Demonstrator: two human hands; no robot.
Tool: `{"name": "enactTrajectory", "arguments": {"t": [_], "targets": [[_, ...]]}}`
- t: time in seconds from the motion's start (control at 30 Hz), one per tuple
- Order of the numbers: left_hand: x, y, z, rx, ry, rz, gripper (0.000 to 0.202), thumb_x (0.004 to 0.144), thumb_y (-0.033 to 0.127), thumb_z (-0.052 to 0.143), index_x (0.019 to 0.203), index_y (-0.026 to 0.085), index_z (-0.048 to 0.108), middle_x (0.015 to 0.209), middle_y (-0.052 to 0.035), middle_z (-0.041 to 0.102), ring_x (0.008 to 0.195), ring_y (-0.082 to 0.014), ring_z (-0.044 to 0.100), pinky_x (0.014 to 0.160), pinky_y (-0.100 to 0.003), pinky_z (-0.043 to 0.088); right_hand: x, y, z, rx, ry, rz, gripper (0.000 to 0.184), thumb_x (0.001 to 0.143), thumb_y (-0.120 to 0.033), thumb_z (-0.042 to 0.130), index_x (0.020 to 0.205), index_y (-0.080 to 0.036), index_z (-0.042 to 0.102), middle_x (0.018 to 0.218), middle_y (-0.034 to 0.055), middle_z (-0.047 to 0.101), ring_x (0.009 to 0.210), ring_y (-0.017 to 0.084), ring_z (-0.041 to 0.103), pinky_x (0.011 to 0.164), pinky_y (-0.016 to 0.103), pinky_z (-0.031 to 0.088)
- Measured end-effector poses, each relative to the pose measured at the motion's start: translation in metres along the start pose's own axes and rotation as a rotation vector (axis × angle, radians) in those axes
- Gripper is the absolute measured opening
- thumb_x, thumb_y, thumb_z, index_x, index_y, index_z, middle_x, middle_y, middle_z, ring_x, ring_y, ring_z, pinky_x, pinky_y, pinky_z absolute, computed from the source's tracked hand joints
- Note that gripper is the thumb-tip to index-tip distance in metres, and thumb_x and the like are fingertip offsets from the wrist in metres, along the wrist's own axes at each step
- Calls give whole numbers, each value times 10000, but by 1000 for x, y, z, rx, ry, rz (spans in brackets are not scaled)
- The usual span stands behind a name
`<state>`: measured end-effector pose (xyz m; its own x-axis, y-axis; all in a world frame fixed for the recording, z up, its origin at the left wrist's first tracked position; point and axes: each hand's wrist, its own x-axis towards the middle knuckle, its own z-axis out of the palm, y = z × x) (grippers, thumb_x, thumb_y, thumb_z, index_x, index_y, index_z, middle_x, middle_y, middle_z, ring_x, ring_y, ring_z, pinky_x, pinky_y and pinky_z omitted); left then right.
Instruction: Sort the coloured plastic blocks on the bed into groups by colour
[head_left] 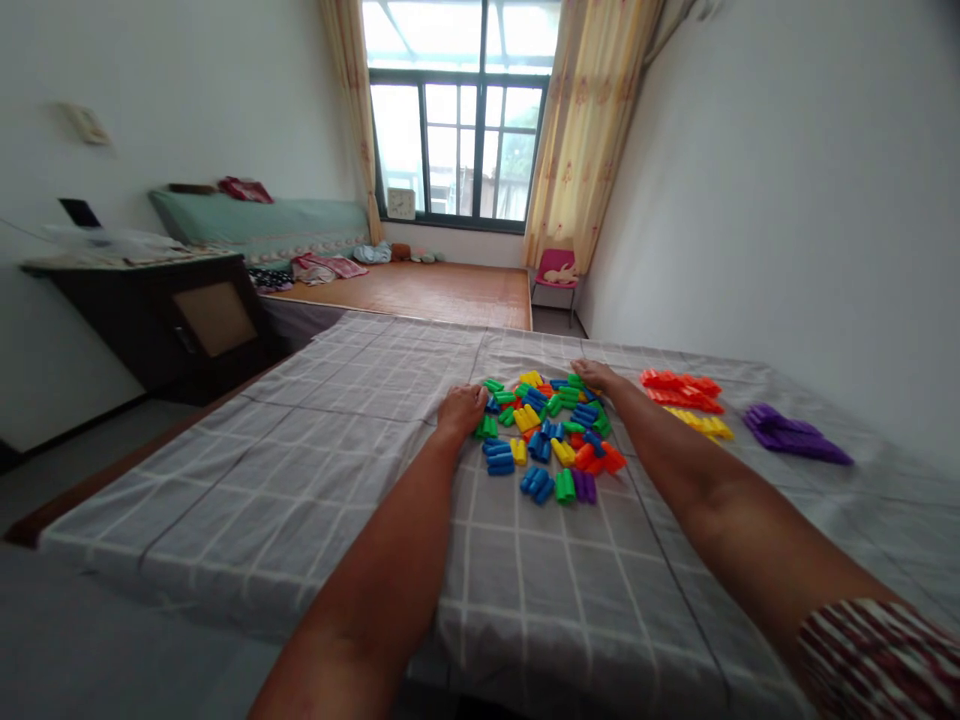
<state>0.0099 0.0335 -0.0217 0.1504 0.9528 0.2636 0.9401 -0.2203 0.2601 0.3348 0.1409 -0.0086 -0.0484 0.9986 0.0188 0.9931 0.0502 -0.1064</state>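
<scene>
A pile of small plastic pieces (527, 418), each like short tubes joined side by side, lies on the grey checked cloth (375, 400). The pieces are green, blue, yellow, orange and purple. My left hand (463, 408) rests against the pile's left edge, beside green and blue pieces, with its fingers curving loosely toward them. At the far right edge, my right hand (592, 373) reaches in with fingers extended, close to green pieces. Neither hand visibly grips a piece. Some fingertips are hard to make out.
Right of my right forearm lie separate groups of orange pieces (681, 390), yellow pieces (701, 424) and purple pieces (795, 436). A dark cabinet (150, 310) stands at the left. Beyond the cloth are a brown mat-covered bed (442, 290) and a pink chair (556, 268).
</scene>
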Motion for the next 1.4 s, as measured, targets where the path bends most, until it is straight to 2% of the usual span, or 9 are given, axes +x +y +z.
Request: {"name": "enactTrajectory", "arguments": {"t": [0.17,0.3,0.6,0.77,0.87,0.97,1.07,1.17,1.4], "targets": [[0,-1,1,-13,-4,-11,447,994,384,308,1001,194,713,1060,-99,716,996,-209,619,874,-300,431,1,-1,-5,-1,-3,-11,422,966,-411,397,1130,-174,706,1151,112,712,1028,217,654,839,269,478],[1,-1,3,-25,0,-9,451,993,394,309,997,197,715,1062,-97,718,993,-203,624,875,-295,432,-19,-5,-7,29,61,-52,436,953,-456,428,998,-143,728,977,110,739,874,202,659,747,255,473],[3,0,2,-25,-19,-13,449,992,382,302,1018,196,709,1087,-99,710,1011,-212,622,882,-304,434,-112,-41,4,213,212,-504,412,974,-433,407,1220,-210,652,1230,105,664,1174,238,569,1021,402,426],[6,-4,6,-18,-15,2,448,987,386,308,1019,188,708,1076,-112,710,1012,-215,620,885,-307,435,-161,-72,-1,397,180,-744,432,975,-476,406,1278,-248,611,1299,70,626,1246,195,533,1086,381,391],[8,-6,7,-31,-12,11,442,984,388,314,1005,194,710,1065,-107,713,1011,-212,617,884,-301,434,-164,-67,-13,526,208,-643,401,977,-433,406,1270,-255,612,1281,50,640,1193,185,577,1038,355,442],[9,-7,8,-51,-5,3,440,982,401,323,1001,198,713,1058,-102,715,1013,-207,615,884,-294,431,-145,-40,-23,595,317,-335,365,949,-321,448,1247,-203,622,1232,73,667,1059,190,647,937,342,509],[8,-7,7,-49,1,11,441,983,395,322,996,194,714,1054,-103,718,1000,-205,620,878,-290,428,-123,-12,-23,511,293,-126,343,897,-216,501,1201,-167,652,1160,87,704,972,189,678,888,325,527],[7,-6,6,-39,-8,15,437,985,374,319,992,189,715,1059,-106,718,997,-204,625,865,-286,427,-109,-7,-15,314,206,-98,324,896,-226,521,1168,-166,685,1180,97,702,1058,210,658,941,317,494],[6,-6,4,-46,-10,21,421,981,379,338,1032,187,709,1070,-110,713,996,-200,627,859,-282,427,-105,-42,-15,163,39,-128,422,827,-414,641,1210,-243,683,1068,65,742,967,228,686,841,285,515]]}}
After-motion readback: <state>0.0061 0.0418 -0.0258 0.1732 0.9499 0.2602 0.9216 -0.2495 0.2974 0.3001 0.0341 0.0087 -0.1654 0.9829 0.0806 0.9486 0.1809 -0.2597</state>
